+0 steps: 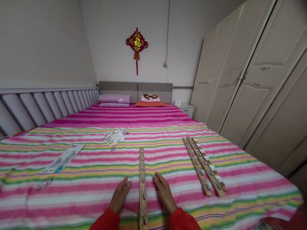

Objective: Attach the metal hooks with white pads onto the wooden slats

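Note:
A long narrow wooden strip point(143, 206) with a row of small metal fittings lies lengthwise on the striped bedspread in front of me. To its left is my left hand point(121, 195), fingers stretched forward and apart from the strip, holding nothing. My right hand point(165, 195) is on the strip's other side, also open and empty, its palm turned inward. Further right, several similar wooden strips point(197, 164) lie side by side at a slant. The rightmost strip point(212, 167) has white round pieces along it.
At left lies a long flat package point(62, 159) with a small wire-like loop point(45, 183) near it. Crumpled clear packaging point(115, 137) rests further back. A metal-railed side point(43, 103) borders the bed's left; wardrobes point(240, 92) stand at right. Pillows point(114, 99) lie by the headboard.

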Motion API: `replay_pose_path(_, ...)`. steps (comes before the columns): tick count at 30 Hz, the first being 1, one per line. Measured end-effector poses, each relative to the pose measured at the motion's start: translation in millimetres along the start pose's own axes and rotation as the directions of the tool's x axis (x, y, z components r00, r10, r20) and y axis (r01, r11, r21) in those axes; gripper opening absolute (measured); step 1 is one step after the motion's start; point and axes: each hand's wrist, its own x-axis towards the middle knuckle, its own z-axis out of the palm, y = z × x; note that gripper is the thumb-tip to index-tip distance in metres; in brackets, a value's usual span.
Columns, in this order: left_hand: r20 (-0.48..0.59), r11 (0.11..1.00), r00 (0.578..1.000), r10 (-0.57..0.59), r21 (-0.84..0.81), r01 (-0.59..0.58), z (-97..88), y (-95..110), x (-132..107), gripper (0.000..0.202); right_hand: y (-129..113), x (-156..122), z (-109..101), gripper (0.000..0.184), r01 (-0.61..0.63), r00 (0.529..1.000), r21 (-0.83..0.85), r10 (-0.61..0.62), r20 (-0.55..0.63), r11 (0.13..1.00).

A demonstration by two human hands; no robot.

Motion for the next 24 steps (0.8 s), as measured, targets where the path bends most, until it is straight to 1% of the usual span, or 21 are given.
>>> replay_pose_path(1,0.042,0.999,0.998,-0.036,-0.030,0.037,-5.1,-2,-11,0.090,1,-15,-8,0.055,-0.053,0.999,0.019,0.053,-0.011,0.998)
replay_pose_path(3,0.133,0.998,0.989,-0.066,-0.010,0.068,-14.2,-4,-35,0.103,3,-43,-22,0.063,-0.092,0.996,0.021,0.092,-0.018,0.996)
replay_pose_path(5,0.205,0.997,0.978,-0.022,0.070,0.007,-20.1,2,-59,0.108,3,-66,-33,0.067,-0.116,0.993,-0.037,0.117,0.010,0.993)
replay_pose_path(6,0.215,0.994,0.977,0.019,0.105,-0.042,-21.4,7,-70,0.110,0,-76,-36,0.067,-0.095,0.995,-0.064,0.097,0.034,0.993)
replay_pose_path(8,0.144,0.971,0.979,0.148,0.168,-0.171,-20.6,24,-91,0.109,-10,-93,-35,0.064,0.054,0.998,-0.108,-0.049,0.049,0.993)
replay_pose_path(10,0.075,0.927,0.957,0.279,0.241,-0.289,-15.9,44,-108,0.103,-29,-106,-27,0.064,0.209,0.977,-0.173,-0.198,0.075,0.963)
replay_pose_path(12,0.025,0.862,0.899,0.437,0.273,-0.427,-9.2,64,-122,0.097,-51,-117,-16,0.060,0.383,0.924,-0.245,-0.369,0.101,0.891)
replay_pose_path(13,0.008,0.828,0.868,0.496,0.298,-0.476,-5.7,72,-128,0.094,-61,-122,-9,0.058,0.464,0.885,-0.269,-0.451,0.113,0.844)
replay_pose_path(15,-0.013,0.770,0.819,0.574,0.348,-0.535,0.5,86,-138,0.089,-79,-130,2,0.055,0.591,0.803,-0.310,-0.582,0.131,0.745)
replay_pose_path(16,-0.017,0.752,0.804,0.594,0.365,-0.548,2.9,90,-141,0.087,-85,-132,7,0.054,0.632,0.767,-0.331,-0.626,0.137,0.701)
replay_pose_path(17,-0.016,0.743,0.797,0.604,0.375,-0.555,4.6,92,-143,0.086,-89,-134,11,0.054,0.658,0.742,-0.350,-0.654,0.147,0.667)
replay_pose_path(18,-0.010,0.740,0.796,0.605,0.376,-0.557,5.7,93,-143,0.086,-92,-133,14,0.054,0.669,0.730,-0.368,-0.664,0.160,0.646)
replay_pose_path(19,-0.002,0.744,0.802,0.598,0.375,-0.553,6.0,92,-142,0.086,-93,-132,16,0.055,0.665,0.734,-0.384,-0.656,0.176,0.641)
replay_pose_path(20,0.008,0.751,0.811,0.585,0.373,-0.545,5.5,90,-140,0.086,-92,-129,16,0.056,0.648,0.752,-0.398,-0.630,0.195,0.650)
replay_pose_path(22,0.027,0.774,0.835,0.549,0.362,-0.520,2.2,81,-132,0.087,-83,-120,13,0.058,0.583,0.809,-0.416,-0.544,0.221,0.698)
replay_pose_path(24,0.034,0.814,0.871,0.489,0.341,-0.470,-3.5,68,-122,0.090,-66,-111,5,0.055,0.499,0.866,-0.408,-0.452,0.214,0.764)
